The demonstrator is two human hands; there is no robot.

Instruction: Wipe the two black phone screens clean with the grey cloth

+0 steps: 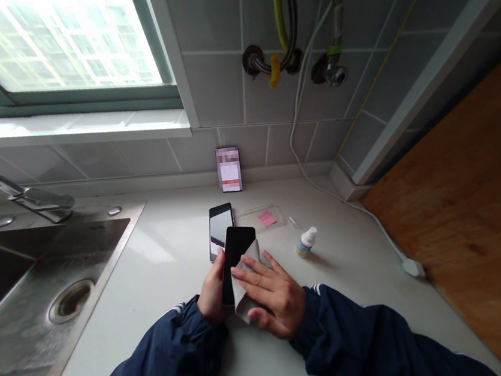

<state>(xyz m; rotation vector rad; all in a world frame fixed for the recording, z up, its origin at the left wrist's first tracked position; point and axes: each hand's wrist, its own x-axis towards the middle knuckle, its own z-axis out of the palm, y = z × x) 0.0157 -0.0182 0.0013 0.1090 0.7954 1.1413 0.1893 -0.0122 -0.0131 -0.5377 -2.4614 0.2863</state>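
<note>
My left hand [212, 292] is closed around the lower left side of a smartphone [239, 239] with a dark screen, which is tilted above the counter. Across the right part of that screen my right hand [274, 294] presses a light grey cleaning cloth [244, 304] with a zigzag edge, its fingers stretched over the fabric. Just behind, a second phone [221, 226] with a bright, reflecting screen lies on the counter, its lower right corner hidden. A small white spray bottle [306, 242] with a coloured label stands to the right of my right hand.
A clear plastic case [276, 216] with a pink paper [267, 218] lies near the phones. Against the wall leans a lit, blurred screen [229, 170]. The steel sink [21, 359] and faucet [39, 201] are left. A white cable [323, 192] runs to a plug [412, 267] by a wooden panel [474, 205].
</note>
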